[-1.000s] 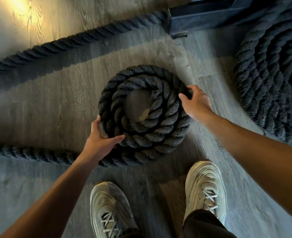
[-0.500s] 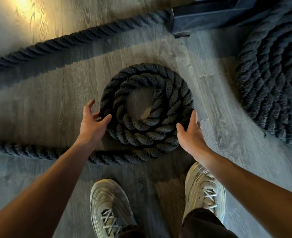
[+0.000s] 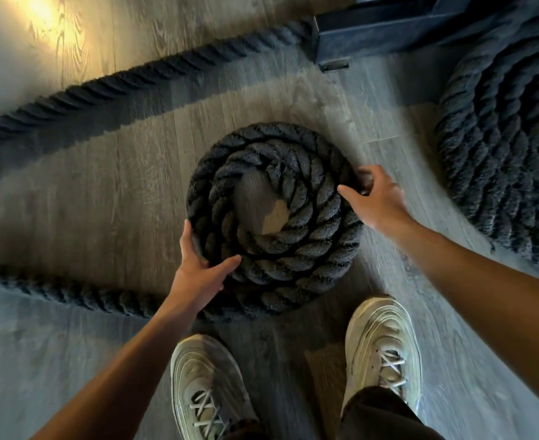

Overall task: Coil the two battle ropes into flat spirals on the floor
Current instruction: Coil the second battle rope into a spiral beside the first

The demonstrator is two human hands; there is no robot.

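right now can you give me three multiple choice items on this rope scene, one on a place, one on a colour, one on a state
1. Where does the finished large coil lie?
A. at the right edge
B. between the shoes
C. at the left edge

2. What colour are the shoes?
A. red
B. off-white
C. black

3. How do the hands meet the small coil?
A. both lifted clear
B. only the left touches
C. both grip its outer turn

Answers: 1 A, it fills the right side beyond the right hand. 2 B, pale uppers and laces. 3 C, the left hand clasps the near-left rim, the right hand the right rim.
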